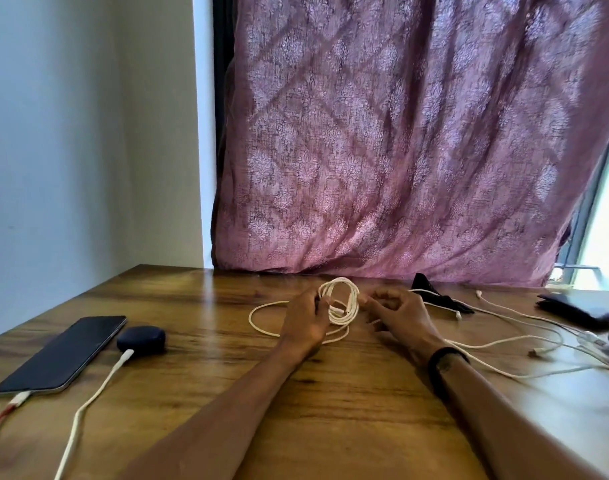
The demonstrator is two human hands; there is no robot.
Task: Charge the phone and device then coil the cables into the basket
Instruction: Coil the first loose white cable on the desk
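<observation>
Wood-grain table (199, 403) runs up to a pink curtain (400, 133), with a pale wall to the left.

My left hand (304, 318) pinches a white coil (344, 299) of several loops, held upright just off the wood. My right hand (398, 311) sits just beside it with fingers loosely curled; I cannot tell whether it pinches a strand. A slack loop of the same cable trails left of the coil onto the table.

Further left, one phone (62, 355) lies flat with a red-and-white cable (5, 410) in its near end, and one dark earbud case (142, 338) beside it has a white cable (88, 403) plugged in. So I judge the charging half done.

To the right, loose white cables (524, 341) sprawl, tangled; I make out at least two, and cannot count surer. One dark wallet-like thing (576, 308) and one dark cloth (434, 292) lie there too.

No basket shows, so what's left: finish this coil, wind the rest, stow them.
</observation>
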